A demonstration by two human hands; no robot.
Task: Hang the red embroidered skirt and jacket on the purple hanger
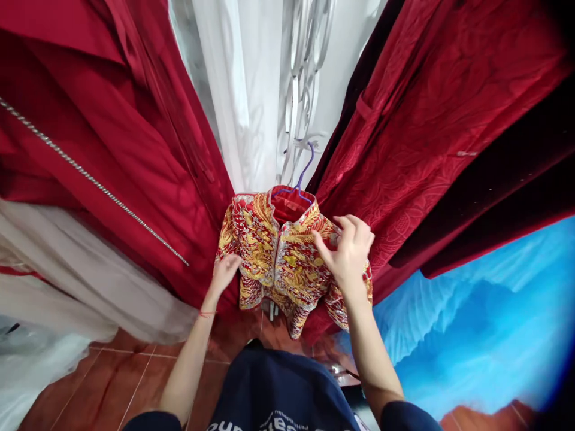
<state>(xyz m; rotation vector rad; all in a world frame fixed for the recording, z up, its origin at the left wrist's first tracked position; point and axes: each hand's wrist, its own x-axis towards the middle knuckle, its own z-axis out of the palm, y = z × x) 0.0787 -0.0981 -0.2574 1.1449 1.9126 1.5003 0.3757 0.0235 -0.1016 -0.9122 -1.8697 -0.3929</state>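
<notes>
A red jacket with gold embroidery (278, 257) hangs on a purple hanger (302, 173) in front of me, between racks of clothes. My left hand (224, 270) grips the jacket's left sleeve edge, fingers curled on the cloth. My right hand (347, 248) is raised at the jacket's right shoulder, fingers bent and pinching the fabric there. A thin red string circles my left wrist.
Dark red gowns (112, 137) hang at the left, one with a silver beaded trim. More red and maroon garments (431, 120) hang at the right. White curtain (251, 90) behind. Pale tulle (54, 287) lower left, a blue dress (476, 335) lower right, brown tiled floor (121, 377) below.
</notes>
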